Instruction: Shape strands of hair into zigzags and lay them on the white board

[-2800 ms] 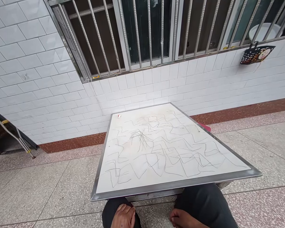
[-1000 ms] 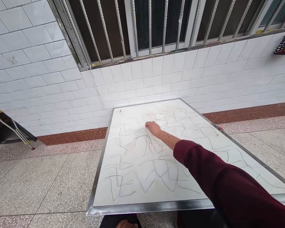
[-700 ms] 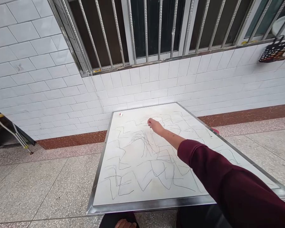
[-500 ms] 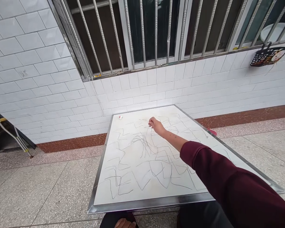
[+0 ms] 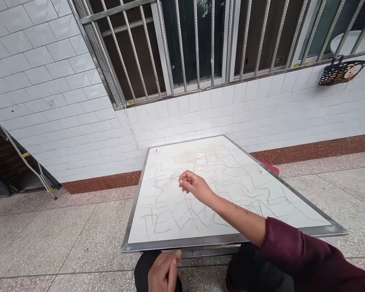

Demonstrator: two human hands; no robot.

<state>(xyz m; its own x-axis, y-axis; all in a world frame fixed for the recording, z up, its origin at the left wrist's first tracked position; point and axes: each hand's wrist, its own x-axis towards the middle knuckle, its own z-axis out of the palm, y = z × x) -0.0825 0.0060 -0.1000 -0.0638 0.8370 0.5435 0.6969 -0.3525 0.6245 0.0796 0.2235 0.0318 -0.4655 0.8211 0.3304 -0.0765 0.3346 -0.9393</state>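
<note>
Many thin dark strands (image 5: 180, 224), bent into zigzags, are spread over a white tabletop (image 5: 167, 156) with a grey metal edge. I cannot tell whether all of them are loose strands or some are marks. My right hand (image 5: 191, 184), fingers pinched together, is over the middle of the table. It partly hides a small bundle of strands (image 5: 174, 177). Whatever is between its fingertips is too fine to make out. Below the near edge, by my lap, my left hand (image 5: 163, 272) is curled closed; what it holds, if anything, is hidden.
A small white-and-red object (image 5: 157, 151) lies at the table's far left corner. Behind stands a white tiled wall (image 5: 182, 115) with a barred window (image 5: 196, 44). A crutch (image 5: 33, 170) leans at left, a dark basket (image 5: 342, 73) hangs at right. Something pink (image 5: 272, 168) shows beyond the right edge.
My right hand has moved nearer and slightly left, from the far part of the table to the bundle of strands. My left hand has risen further into view. The camera view has shifted somewhat.
</note>
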